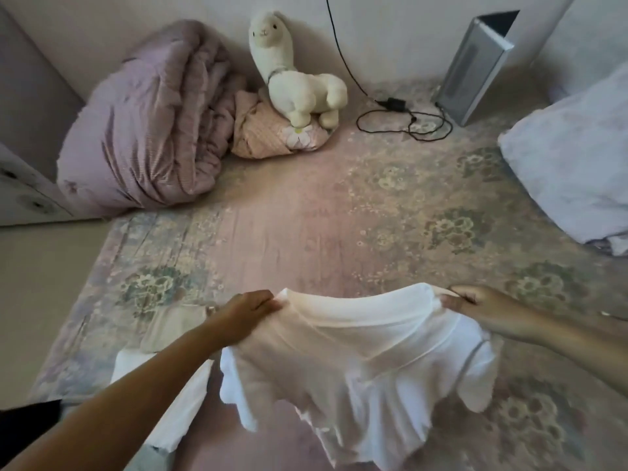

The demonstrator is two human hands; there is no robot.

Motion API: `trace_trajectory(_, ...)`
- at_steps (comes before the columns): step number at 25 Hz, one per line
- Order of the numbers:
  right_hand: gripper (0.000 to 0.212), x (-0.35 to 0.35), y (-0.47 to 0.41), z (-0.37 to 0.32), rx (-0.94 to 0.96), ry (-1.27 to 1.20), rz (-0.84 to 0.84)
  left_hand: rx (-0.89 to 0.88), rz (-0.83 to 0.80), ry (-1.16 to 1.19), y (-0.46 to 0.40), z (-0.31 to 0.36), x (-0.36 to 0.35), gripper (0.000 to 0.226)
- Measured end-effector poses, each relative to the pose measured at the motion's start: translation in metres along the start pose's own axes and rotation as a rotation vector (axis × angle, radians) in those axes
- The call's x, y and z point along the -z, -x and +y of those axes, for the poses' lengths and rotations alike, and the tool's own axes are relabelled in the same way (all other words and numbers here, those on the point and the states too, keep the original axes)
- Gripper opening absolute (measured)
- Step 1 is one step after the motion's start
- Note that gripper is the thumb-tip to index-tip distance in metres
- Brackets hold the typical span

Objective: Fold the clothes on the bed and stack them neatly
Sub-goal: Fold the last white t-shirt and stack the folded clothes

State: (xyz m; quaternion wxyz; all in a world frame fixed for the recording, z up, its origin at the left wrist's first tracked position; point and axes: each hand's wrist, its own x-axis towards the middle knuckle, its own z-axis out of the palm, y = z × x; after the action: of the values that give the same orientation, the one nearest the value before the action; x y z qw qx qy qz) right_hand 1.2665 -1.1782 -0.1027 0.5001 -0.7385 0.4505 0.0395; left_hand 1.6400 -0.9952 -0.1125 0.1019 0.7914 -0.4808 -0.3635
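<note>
While both arms reach in from six o'clock, the person holds a white garment [356,351] up above the floral bed sheet [339,215], stretched between the two hands. The left hand [244,314], at about seven o'clock, has its fingers curled round the garment's upper left corner, and the right hand [482,307], at about four o'clock, pinches the upper right corner between thumb and curled fingers. The cloth hangs down from that top edge in loose folds toward six o'clock. Under the left forearm, another pale piece of clothing [163,402] lies flat on the sheet. A rolled mauve quilt [146,124] sits at ten o'clock, with a white plush alpaca [295,79] at twelve o'clock perched on a pink bundle [268,137]. A black cable [404,120] coils at one o'clock, and a pale pillow [571,164] lies at two o'clock.
</note>
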Motion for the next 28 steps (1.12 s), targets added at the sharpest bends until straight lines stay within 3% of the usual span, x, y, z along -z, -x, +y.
trace_trajectory(3, 0.031, -0.037, -0.098, 0.052, -0.029, 0.059, 0.129, 0.061, -0.024, -0.105, -0.091, -0.034, -0.05, 0.028)
trace_trajectory(7, 0.043, -0.088, -0.214, 0.124, -0.144, 0.371, 0.33, 0.011, 0.14, -0.398, -0.202, -0.078, -0.111, 0.041)
trace_trajectory(14, 0.052, -0.068, -0.385, 0.149, -0.09, 0.779, 0.525, -0.245, 0.412, -0.745, -0.348, -0.11, -0.109, 0.033)
trace_trajectory(17, 0.054, -0.07, -0.424, 0.146, -0.131, 0.869, 0.618, -0.03, 0.532, -0.76, -0.379, -0.099, -0.115, 0.05)
trace_trajectory(20, 0.063, -0.116, -0.399, 0.163, -0.128, 0.731, 0.442, 0.118, 0.42, -0.42, -0.355, -0.093, -0.181, 0.064)
trace_trajectory(22, 0.062, -0.164, -0.343, 0.181, -0.02, 0.606, 0.389, -0.009, 0.391, -0.292, -0.296, -0.101, -0.246, 0.065)
trace_trajectory(24, 0.06, -0.21, -0.273, 0.206, 0.055, 0.546, 0.452, -0.187, 0.395, -0.32, -0.224, -0.115, -0.304, 0.063)
trace_trajectory(28, 0.052, -0.273, -0.16, 0.257, -0.223, 0.321, 0.399, -0.388, 0.382, -0.292, -0.117, -0.137, -0.382, 0.072)
